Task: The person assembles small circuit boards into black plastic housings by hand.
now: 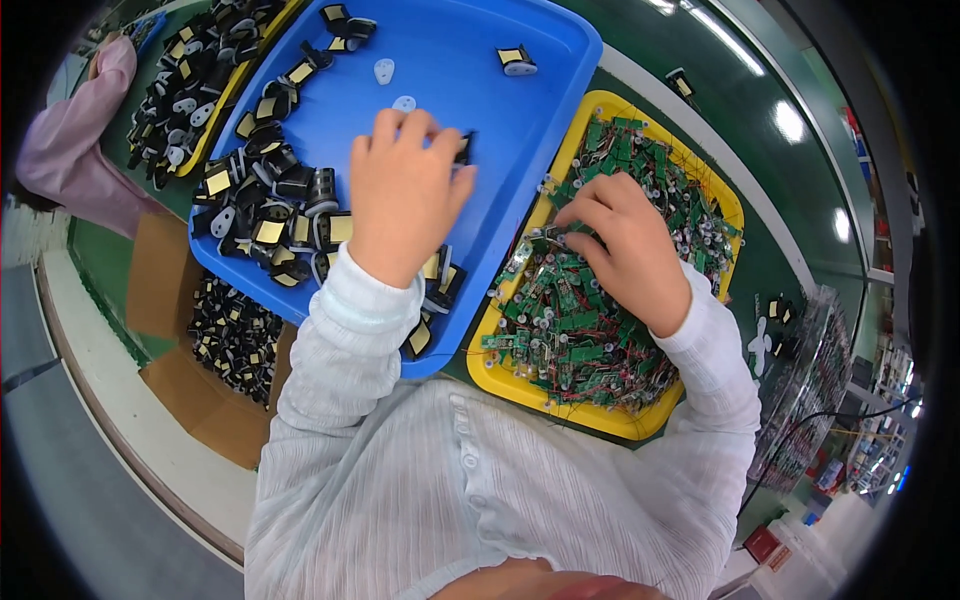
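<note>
My left hand (405,195) is over the blue tray (440,50), back upward and slightly blurred, with bent fingers. A small black plastic part (465,148) shows between its forefinger and thumb, mostly hidden. Just beyond the fingertips lies a pale teardrop-shaped piece (404,103), and another pale piece (384,71) is farther off. Over the yellow tray (735,215) my right hand (625,240) has curled fingers, thumb and forefinger closing at a small wired circuit board (548,238) near the tray's left side. Green boards (570,320) with thin wires and small round pieces are heaped beneath it.
Black parts with yellowish squares (270,230) crowd the blue tray's left side; one part (517,61) lies far right. A cardboard box (175,385) of similar parts stands at lower left. Beyond it, a person in a pink sleeve (75,140) is beside another full yellow-rimmed tray (235,85).
</note>
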Demonstrator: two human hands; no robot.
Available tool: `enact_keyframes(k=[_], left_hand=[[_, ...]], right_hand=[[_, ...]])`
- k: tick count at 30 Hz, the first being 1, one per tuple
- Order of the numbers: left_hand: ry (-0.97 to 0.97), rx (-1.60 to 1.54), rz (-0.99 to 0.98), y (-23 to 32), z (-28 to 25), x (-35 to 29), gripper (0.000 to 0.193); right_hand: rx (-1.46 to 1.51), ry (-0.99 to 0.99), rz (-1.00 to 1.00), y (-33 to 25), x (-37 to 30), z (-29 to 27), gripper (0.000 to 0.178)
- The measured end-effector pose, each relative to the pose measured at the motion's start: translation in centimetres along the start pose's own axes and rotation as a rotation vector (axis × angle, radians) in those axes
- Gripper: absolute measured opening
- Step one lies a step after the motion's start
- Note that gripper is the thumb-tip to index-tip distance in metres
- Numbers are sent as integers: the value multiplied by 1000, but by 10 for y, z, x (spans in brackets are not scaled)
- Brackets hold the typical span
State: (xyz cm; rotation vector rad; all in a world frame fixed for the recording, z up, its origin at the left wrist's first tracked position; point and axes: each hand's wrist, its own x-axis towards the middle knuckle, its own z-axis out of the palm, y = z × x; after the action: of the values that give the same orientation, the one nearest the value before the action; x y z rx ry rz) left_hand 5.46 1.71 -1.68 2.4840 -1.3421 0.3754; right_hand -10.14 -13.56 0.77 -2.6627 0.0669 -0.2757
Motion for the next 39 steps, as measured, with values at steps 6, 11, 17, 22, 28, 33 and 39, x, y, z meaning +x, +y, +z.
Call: enact_keyframes(k=[6,11,17,22,28,33,39], left_hand=[[138,-412,89,17,-2,3,19],[93,-733,67,25,-5,2,19],[-176,-1442,-121,38,-3,-9,18],[-208,-1485,-65,58,-6,-13,19],[-181,-1450,-41,61,-2,-13,21],[-183,-1373,-21,65,-5,-13,21],[-161,-1382,-33,65,-2,-13,21]], right_hand=[[-37,-35,76,1,-9,13,19],[34,72,33,0,-8,13,18],[820,363,307,-4,-28,-17,12],[1236,136,544,-15,-32,-27,9],[1244,202,708,-18,-35,-26,14],[877,126,661,-19,-40,-22,13],[698,285,503,-20,-38,-14,10]])
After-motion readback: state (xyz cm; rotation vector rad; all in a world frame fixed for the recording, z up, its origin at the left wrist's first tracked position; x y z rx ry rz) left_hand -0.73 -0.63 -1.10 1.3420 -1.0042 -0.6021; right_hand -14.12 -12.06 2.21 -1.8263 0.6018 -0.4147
